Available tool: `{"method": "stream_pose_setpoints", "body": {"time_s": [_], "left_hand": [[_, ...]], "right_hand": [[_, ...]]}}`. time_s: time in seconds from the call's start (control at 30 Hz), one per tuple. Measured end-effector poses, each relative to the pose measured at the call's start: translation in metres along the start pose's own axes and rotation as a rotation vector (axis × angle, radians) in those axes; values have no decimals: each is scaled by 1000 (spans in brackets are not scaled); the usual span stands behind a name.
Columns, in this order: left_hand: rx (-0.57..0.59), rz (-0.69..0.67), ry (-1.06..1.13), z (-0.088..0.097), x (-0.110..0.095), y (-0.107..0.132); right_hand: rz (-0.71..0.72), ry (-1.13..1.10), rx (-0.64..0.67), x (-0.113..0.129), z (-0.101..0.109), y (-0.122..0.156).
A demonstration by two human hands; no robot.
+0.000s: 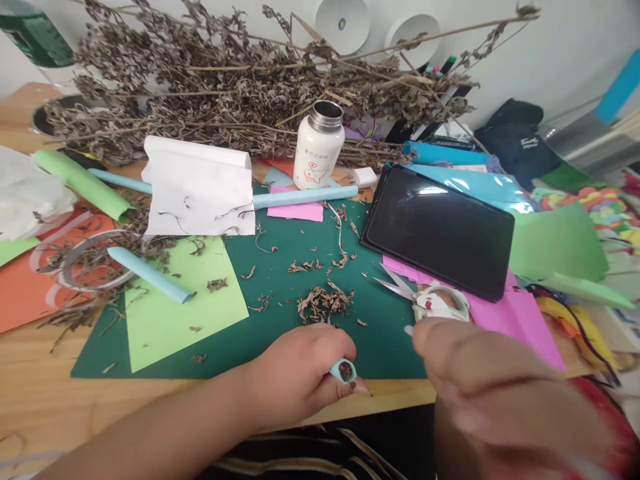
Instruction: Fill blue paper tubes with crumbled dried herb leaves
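Note:
My left hand (310, 367) is closed around a light-blue paper tube (336, 369), whose open end faces up and is packed with crumbled dried leaves. My right hand (500, 380) hovers to the right, smeared by motion; its fingers look curled, but whether anything is in them is unclear. Just beyond my left hand lies a small pile of dried leaf bits (325, 303) on the green cutting mat (280, 267). Scissors (425, 300) with white handles rest near my right hand, blades slightly apart, pointing left.
Dried plant stalks (200, 87) span the back. Before them stand a white bottle (320, 147), uncapped, and a black tablet (440, 230) lying flat. To the left are a white paper sheet (200, 190), green paper (185, 320), a blue paper roll (150, 275) and a tape ring (67, 277).

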State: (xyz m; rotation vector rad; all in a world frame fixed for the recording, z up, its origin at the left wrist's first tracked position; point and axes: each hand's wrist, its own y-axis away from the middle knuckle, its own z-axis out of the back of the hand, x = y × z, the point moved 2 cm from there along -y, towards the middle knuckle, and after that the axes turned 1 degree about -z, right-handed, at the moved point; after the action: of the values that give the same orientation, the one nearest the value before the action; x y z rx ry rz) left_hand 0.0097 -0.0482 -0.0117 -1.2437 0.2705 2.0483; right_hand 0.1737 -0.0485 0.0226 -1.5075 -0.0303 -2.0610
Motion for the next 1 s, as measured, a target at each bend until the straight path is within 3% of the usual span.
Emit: {"method": "stream_pose_setpoints", "body": {"time_s": [0.1, 0.17, 0.37, 0.53, 0.6, 1.0], "left_hand": [[-5, -7, 1, -1, 1, 0], [-23, -7, 7, -2, 2, 0], [-108, -50, 20, -3, 3, 1], [-126, -16, 30, 0, 3, 1], [-119, 1, 45, 1, 3, 1], [-95, 36, -38, -2, 1, 2]], "right_hand": [[285, 127, 10, 1, -9, -9], [351, 217, 42, 2, -18, -15], [269, 188, 58, 7, -27, -25], [25, 79, 63, 5, -27, -28], [-4, 60, 36, 4, -28, -28], [374, 286, 54, 0, -24, -20]]}}
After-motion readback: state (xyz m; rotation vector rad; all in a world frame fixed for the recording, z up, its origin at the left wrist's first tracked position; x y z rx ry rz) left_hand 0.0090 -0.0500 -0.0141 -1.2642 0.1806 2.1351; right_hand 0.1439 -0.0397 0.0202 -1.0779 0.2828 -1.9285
